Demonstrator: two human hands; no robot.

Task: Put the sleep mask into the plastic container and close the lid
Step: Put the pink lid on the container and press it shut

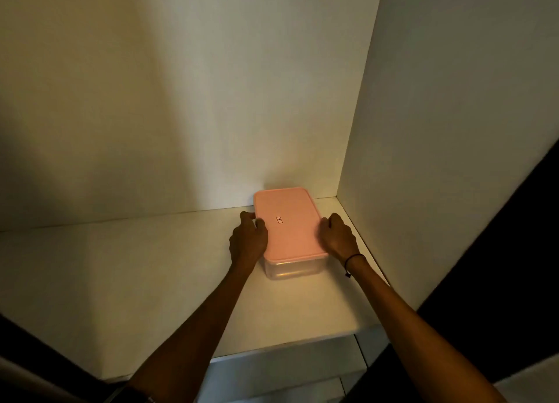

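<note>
A clear plastic container with a flat pink lid sits on a white shelf, close to the back right corner. The lid lies flat on top of it. My left hand grips the container's left side, fingers curled over the lid's edge. My right hand grips the right side the same way. No sleep mask is visible; the container's inside is too dim to make out.
White walls close the shelf at the back and on the right. The shelf's front edge runs below my forearms, with a white panel under it. Bare shelf surface stretches to the left of the container.
</note>
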